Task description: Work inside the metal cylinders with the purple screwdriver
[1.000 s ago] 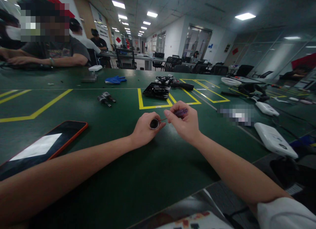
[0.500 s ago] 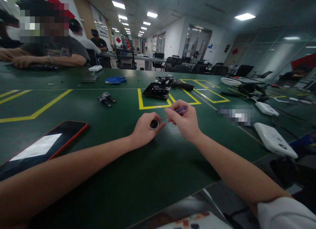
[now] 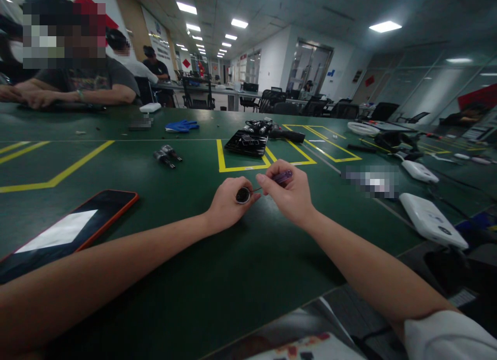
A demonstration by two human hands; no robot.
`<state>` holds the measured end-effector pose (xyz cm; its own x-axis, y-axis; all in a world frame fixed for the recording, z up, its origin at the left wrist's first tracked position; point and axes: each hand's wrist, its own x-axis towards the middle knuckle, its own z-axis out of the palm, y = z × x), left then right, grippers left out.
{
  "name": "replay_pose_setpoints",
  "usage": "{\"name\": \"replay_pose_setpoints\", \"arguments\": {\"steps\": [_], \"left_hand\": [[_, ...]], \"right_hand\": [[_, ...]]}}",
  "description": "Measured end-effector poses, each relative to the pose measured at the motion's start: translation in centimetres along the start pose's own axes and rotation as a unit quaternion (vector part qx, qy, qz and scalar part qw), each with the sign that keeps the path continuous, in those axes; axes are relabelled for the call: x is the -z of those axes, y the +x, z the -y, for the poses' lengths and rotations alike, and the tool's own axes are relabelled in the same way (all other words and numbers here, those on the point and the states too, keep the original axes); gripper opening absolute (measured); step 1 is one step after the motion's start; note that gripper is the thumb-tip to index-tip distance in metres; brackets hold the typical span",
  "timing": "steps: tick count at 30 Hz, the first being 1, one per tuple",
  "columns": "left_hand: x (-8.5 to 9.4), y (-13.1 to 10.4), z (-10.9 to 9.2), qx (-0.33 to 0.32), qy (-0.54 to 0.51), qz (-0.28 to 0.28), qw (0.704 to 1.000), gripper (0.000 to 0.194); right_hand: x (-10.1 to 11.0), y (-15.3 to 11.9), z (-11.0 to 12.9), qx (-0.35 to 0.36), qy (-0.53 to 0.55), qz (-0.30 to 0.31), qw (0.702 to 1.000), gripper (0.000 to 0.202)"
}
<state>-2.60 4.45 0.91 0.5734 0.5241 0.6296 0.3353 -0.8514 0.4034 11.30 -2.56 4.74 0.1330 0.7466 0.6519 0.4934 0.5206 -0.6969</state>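
"Where is the thing being worked on?"

"The round piece (image 3: 243, 195), with a dark face and a pale rim, is in the left hand (image 3: 228, 204), held above the table (image 3: 248, 277). Take it as the centre of the clock, twelve pointing away from the wearer."

"How does that hand hold it?"

"Fingers curled around its side, the dark face turned to the wearer."

"And the right hand (image 3: 291, 194)?"

"At three o'clock, gripping the screwdriver (image 3: 282, 177) between thumb and fingers. Its purple handle tilts up toward two, and the thin shaft points back at the round piece. I can't tell whether the tip touches it."

"What lies further out?"

"At twelve, a glossy black packet (image 3: 246, 144) lies across yellow tape (image 3: 244, 168), with a dark bundle (image 3: 259, 125) just behind it. A black cylinder (image 3: 292, 136) is near them, toward one."

"And on the other side?"

"Dark plug-like parts (image 3: 166, 156) at ten, and a blue glove (image 3: 181, 126) between ten and eleven. Close to nine is a phone (image 3: 112, 198) with an orange edge, well apart from the left hand."

"Out at three?"

"A large white device (image 3: 433, 220), with a smaller white device (image 3: 420, 171) beyond it."

"Anyone else?"

"A person (image 3: 93, 83) in a dark shirt sits across the table at ten, forearms on the tabletop."
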Motion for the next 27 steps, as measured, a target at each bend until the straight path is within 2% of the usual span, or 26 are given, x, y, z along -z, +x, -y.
{"name": "replay_pose_setpoints", "arguments": {"steps": [18, 23, 27], "left_hand": [[-0.12, -0.15, 0.07, 0.009, -0.011, -0.002, 1.0, 0.027], [-0.03, -0.18, -0.06, 0.005, -0.013, -0.003, 1.0, 0.026], [-0.08, -0.12, 0.05, -0.002, -0.012, -0.001, 1.0, 0.025]], "right_hand": [[-0.3, 0.31, -0.64, -0.06, 0.044, -0.002, 0.997, 0.021], [-0.17, 0.28, -0.54, -0.043, 0.032, -0.005, 0.999, 0.021], [-0.02, 0.03, -0.23, 0.0, 0.006, -0.013, 1.0, 0.019]]}}
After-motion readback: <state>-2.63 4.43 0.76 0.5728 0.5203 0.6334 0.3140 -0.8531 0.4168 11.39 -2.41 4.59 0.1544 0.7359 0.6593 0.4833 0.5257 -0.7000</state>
